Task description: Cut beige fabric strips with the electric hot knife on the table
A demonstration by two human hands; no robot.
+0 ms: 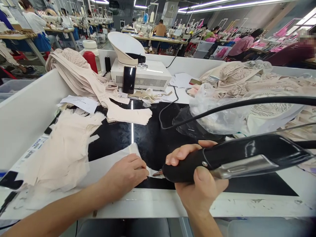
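Your right hand (pixel 197 179) is wrapping closed around the black grip of a handheld cutting tool (pixel 234 158), thumb on the near side and fingers curled over the top, so the metal tip is pointing left and down at the counter (pixel 153 138). That low angle is bringing the tip right to the edge of the white fabric piece (pixel 106 163), which is lying flat on the glossy black surface near the front edge. Your left hand (pixel 125 174) is resting palm down on that piece, fingers loosely bent and gripping nothing, pressing the cloth so it is lying still and taut just beside the tip. The two hands are sitting close, almost touching, with the tip between them.

The tool's black cable (pixel 247 104) is arching up and away to the right, staying clear of the cloth. To your left, a heap of cream fabric pieces (pixel 64 151) is lying within easy reach of the holding hand. Further back, a folded stack of beige garments (pixel 74 69) is leaning against the counter's white wall, beside a white control box (pixel 145 77) with a phone (pixel 129 79) propped against it. To the right, a clear plastic bag (pixel 217 108) is covering more lace garments. Other people are sitting at benches far behind.
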